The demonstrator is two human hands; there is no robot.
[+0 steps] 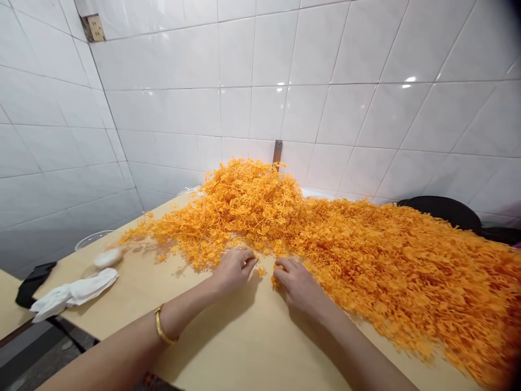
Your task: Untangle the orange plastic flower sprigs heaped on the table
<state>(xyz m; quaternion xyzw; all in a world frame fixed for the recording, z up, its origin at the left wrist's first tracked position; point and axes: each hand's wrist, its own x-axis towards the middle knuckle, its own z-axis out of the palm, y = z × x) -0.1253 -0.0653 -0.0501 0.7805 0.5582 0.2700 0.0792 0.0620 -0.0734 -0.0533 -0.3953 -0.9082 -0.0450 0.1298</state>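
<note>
Over the front edge of the tall heap of orange flower sprigs [252,201], my left hand [235,270] is closed in a pinch, with a bit of orange at its fingertips. A gold bangle [161,325] circles my left wrist. My right hand [299,285] curls its fingers round a small orange sprig [275,281], partly hidden by the fingers. Between the two hands a small loose orange piece [261,271] lies on the table. The long spread of orange sprigs [399,266] begins just beyond my right hand and runs to the right.
The pale wooden table [228,347] meets a white tiled wall [183,108]. At left lie a crumpled white cloth or tissue [77,293], a round white object [107,258] and a black strap-like item [35,282]. A black object [443,210] sits behind the sprigs at right.
</note>
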